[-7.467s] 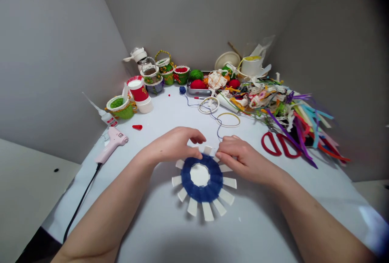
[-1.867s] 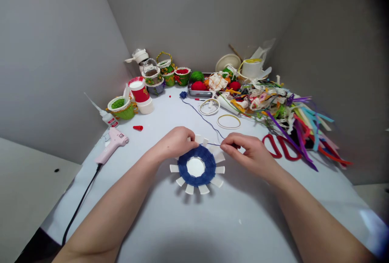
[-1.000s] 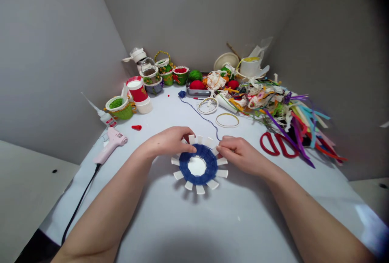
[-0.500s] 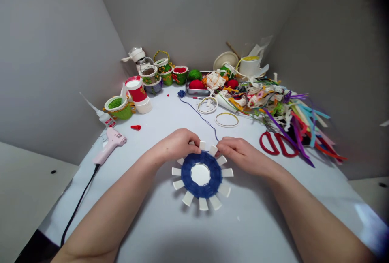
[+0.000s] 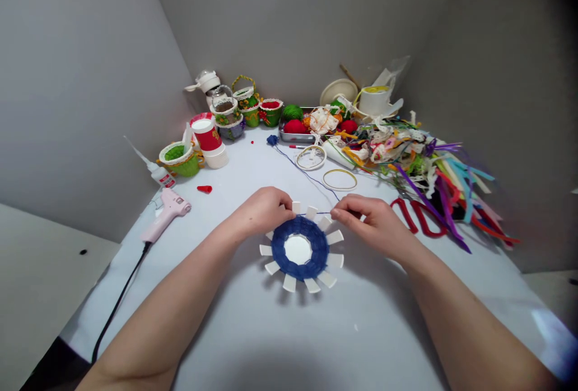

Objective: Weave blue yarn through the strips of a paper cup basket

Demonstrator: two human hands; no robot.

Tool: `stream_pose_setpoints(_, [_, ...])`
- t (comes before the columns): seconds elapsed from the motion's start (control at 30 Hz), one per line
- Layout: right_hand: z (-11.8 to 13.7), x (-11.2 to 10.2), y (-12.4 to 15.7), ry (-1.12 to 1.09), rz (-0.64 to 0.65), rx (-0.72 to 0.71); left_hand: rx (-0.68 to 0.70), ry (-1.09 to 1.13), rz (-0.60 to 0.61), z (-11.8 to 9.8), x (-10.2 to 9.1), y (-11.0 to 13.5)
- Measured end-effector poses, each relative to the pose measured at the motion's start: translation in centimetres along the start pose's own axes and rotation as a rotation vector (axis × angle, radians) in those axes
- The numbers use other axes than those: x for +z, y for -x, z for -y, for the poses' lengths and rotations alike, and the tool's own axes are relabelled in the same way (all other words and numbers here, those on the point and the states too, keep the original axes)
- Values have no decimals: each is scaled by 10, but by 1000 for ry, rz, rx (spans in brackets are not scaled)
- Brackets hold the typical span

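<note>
My left hand (image 5: pixel 264 211) rests at the top of a slotted white card disc (image 5: pixel 335 261), which lies flat on the table (image 5: pixel 217 325) just below my fingers, its tabs radiating outward. My left fingers (image 5: pixel 283 199) are closed on the disc's upper edge, beside a tab. My right hand (image 5: pixel 372 219) sits a little apart, its fingers (image 5: pixel 345 201) pinching a strand of blue yarn (image 5: pixel 316 213) that stretches across the top of the disc toward my left fingers. From my right fingers, the yarn also runs away to a small ball of blue yarn (image 5: pixel 272 140).

So far, a dense blue band circles the disc's white centre. The outer ends of the tabs remain bare all the way around. Just beyond my right fingers lie red-handled scissors (image 5: pixel 418 219); off past my left fingers sits a pink glue gun (image 5: pixel 167 213).
</note>
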State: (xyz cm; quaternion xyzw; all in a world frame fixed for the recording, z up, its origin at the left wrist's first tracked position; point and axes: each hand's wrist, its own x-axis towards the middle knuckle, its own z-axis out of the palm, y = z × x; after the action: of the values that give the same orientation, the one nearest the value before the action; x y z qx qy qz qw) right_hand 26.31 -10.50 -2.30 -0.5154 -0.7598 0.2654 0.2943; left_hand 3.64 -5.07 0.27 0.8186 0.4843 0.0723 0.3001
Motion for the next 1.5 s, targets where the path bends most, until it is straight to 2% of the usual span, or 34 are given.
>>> stream_pose_setpoints(0.23, [7, 0, 2, 104, -58, -262, -10, -6, -11, 2, -1, -2])
stream_pose_setpoints(0.33, [5, 0, 2, 190, -33, -312, -23, 5, -34, 4, -2, -4])
stream_pose_setpoints(0.47, [0, -1, 0, 213, 12, -295, -64, 47, -62, 8, -3, -6])
stream_pose_setpoints(0.67, [-7, 6, -6, 217, 131, -111, -66, 88, -18, 13, -5, -7])
stream_pose_setpoints(0.93, [-11, 17, -7, -44, 140, 49, -35, 80, 49, 12, -10, -3])
stream_pose_setpoints(1.07, [-8, 16, -7, -48, 172, -2, 1, 49, 181, 11, -20, 4])
stream_pose_setpoints(1.2, [-2, 14, -6, 43, 239, -140, 46, 21, 172, 1, -23, 12])
stream_pose_setpoints(1.4, [5, 14, -2, 156, 264, -245, 183, -78, 189, -13, 2, 12])
stream_pose_setpoints(1.5, [6, 13, -3, 166, 238, -225, 179, -71, 151, -11, 11, 8])
